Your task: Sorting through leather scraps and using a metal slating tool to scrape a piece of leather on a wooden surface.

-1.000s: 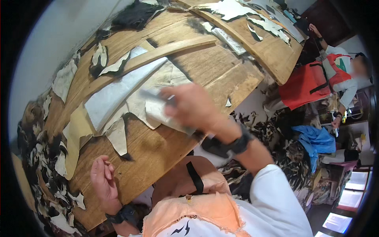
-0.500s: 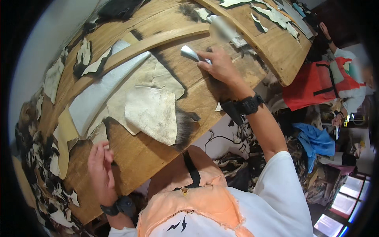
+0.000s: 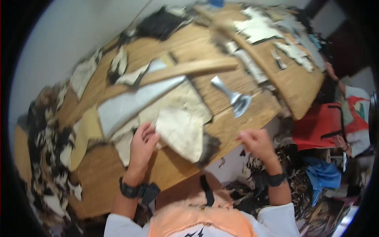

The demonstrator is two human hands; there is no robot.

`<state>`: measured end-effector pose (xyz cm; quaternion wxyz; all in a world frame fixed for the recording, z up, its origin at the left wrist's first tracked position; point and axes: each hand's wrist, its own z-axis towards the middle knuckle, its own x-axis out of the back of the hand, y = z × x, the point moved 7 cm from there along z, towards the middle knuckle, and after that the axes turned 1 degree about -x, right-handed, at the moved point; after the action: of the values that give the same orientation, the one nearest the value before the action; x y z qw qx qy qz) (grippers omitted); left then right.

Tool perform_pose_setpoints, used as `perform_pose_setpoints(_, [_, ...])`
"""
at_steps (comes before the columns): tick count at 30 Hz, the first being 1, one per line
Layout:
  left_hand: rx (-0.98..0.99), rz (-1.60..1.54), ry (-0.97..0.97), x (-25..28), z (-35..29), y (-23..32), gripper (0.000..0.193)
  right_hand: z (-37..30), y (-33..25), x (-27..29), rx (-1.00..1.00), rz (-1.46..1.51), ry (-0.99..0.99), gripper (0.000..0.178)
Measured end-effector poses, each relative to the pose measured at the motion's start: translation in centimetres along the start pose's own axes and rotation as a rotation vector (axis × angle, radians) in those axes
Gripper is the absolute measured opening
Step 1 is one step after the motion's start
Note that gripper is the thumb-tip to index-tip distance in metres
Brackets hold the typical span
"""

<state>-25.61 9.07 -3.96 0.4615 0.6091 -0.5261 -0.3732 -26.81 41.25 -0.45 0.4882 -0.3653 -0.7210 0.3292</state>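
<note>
At the left edge of a pale hide piece (image 3: 179,132) is my left hand (image 3: 144,144), its fingers bent but apart, with the tips at the hide. Dark fur shows along the piece's right side. Under it lies a larger cream hide (image 3: 183,96). My right hand (image 3: 258,146), slightly blurred, hovers off the table's near edge, fingers curled in and nothing visible in them. Beyond it, a metal knife (image 3: 233,96) with a flared handle and wide curved blade lies on the wooden table (image 3: 166,168), touched by neither hand.
A wooden bar (image 3: 193,69) crosses the table beyond a grey-white sheet (image 3: 134,104) and a tan piece (image 3: 87,132). Another long wooden piece (image 3: 272,73) runs along the right. Fur scraps (image 3: 47,146) heap at the left. A person in a red apron (image 3: 316,126) stands at the right.
The knife has left my right hand and lies on the table. That hand has come back toward me. My left hand has moved to the pale hide's edge. The view has shifted.
</note>
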Motion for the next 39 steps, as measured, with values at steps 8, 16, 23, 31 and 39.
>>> perform_pose_setpoints(8, [-0.244, 0.100, -0.141, -0.3, -1.1, 2.2, 0.020, -4.0, -4.3, -3.2, 0.438, -0.155, 0.321, 0.024])
perform_pose_setpoints(16, [-0.830, 0.381, -0.704, -7.0, -13.7, 7.9, 0.018, -15.6, -7.9, -5.4, 0.583, -0.055, 0.746, 0.041])
perform_pose_setpoints(23, [-1.100, 0.504, -0.782, -6.4, -14.7, 4.2, 0.018, -17.9, -3.3, -9.7, 0.329, 0.311, 0.657, 0.017])
perform_pose_setpoints(31, [-0.665, 0.288, -0.108, 4.8, -8.2, 7.3, 0.014, -18.2, -2.7, -9.7, 0.206, 0.190, 0.773, 0.017])
perform_pose_setpoints(39, [-1.004, 0.739, -0.239, 8.9, -2.9, 5.9, 0.024, -7.0, -12.3, -17.9, 0.315, -0.184, 0.183, 0.024])
